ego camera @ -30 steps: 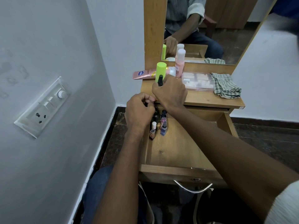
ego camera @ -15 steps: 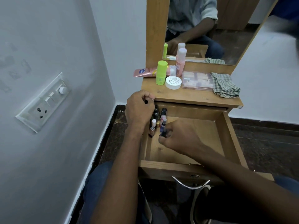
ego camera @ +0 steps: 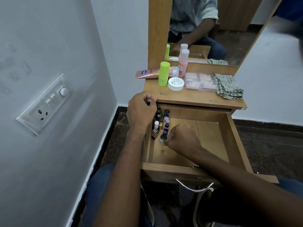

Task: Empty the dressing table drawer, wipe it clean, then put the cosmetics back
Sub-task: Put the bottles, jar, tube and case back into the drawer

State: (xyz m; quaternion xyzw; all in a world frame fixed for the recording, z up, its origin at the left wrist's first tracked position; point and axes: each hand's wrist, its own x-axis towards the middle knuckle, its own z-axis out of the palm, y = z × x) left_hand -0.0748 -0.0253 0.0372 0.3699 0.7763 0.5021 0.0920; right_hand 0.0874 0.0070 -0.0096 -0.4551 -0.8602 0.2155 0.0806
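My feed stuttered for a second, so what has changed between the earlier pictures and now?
The right hand came down off the tabletop with a small dark-capped bottle and now stands it in the drawer beside the other small bottles; its fingers are still on it. The white jar it had covered shows again. The left hand stays fisted at the drawer's back left corner. The cloth and green bottle are unmoved.

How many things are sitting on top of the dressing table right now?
6: a green bottle, a pink tube lying behind it, a tall pink bottle, a white jar, a clear palette box, a checked cloth at right.
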